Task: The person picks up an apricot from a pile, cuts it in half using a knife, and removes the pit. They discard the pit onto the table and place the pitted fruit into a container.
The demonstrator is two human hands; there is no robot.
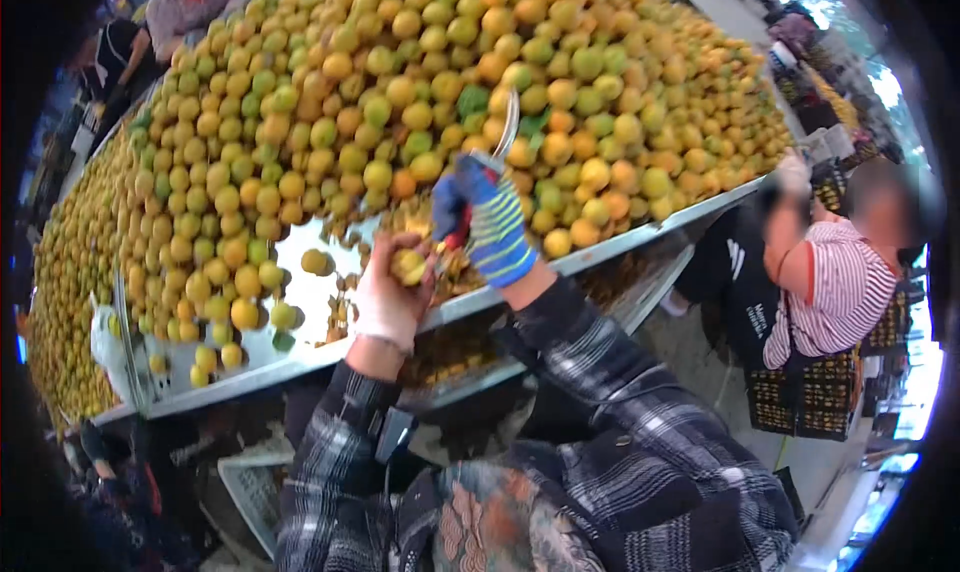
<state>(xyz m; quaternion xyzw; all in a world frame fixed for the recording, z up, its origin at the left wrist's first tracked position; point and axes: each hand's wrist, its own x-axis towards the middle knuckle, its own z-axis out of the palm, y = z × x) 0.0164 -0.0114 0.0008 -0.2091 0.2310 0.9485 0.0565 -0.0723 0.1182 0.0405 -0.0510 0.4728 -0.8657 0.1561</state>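
My left hand [385, 297], in a whitish glove with bare fingertips, is closed around a small yellow-green citrus fruit [408, 267]. Close beside it, my right hand [490, 222] wears a blue glove with yellow-green stripes. It grips a hand tool with a curved metal part [512, 122] that sticks up past the knuckles. A red part of the tool shows near the fruit; its exact kind and working end are mostly hidden. Beyond both hands lies a large heap of yellow, orange and green citrus fruits [400, 92].
The heap rests on a long white table with a raised metal rim [640, 234]. Peel scraps [465, 277] lie by my hands. A person in a striped shirt [850, 282] works at the right, near a stacked crate [800, 397]. Another person [195, 7] stands across the table.
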